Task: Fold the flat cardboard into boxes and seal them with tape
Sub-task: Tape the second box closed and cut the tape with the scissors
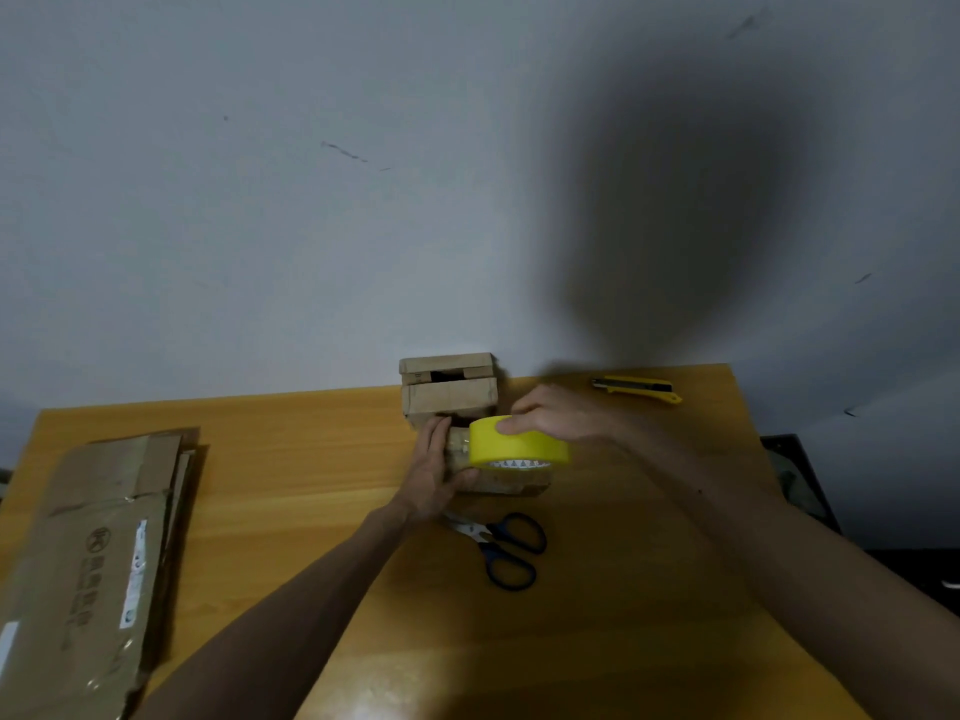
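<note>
A small folded cardboard box (511, 483) lies on the wooden table (322, 511) near the middle. My left hand (434, 467) grips its left end, thumb under the front edge. My right hand (558, 413) holds a yellow roll of tape (519, 443) from above, right over the box, which it partly hides. A strip of tape seems to run from the roll onto the box beside my left hand. Behind it, two folded small boxes (448, 389) are stacked against the wall. A pile of flat cardboard (98, 558) lies at the left of the table.
Black-handled scissors (506, 548) lie just in front of the box. A yellow utility knife (638, 389) rests at the far right corner of the table. A grey wall rises right behind the table. Something dark stands beyond the right edge.
</note>
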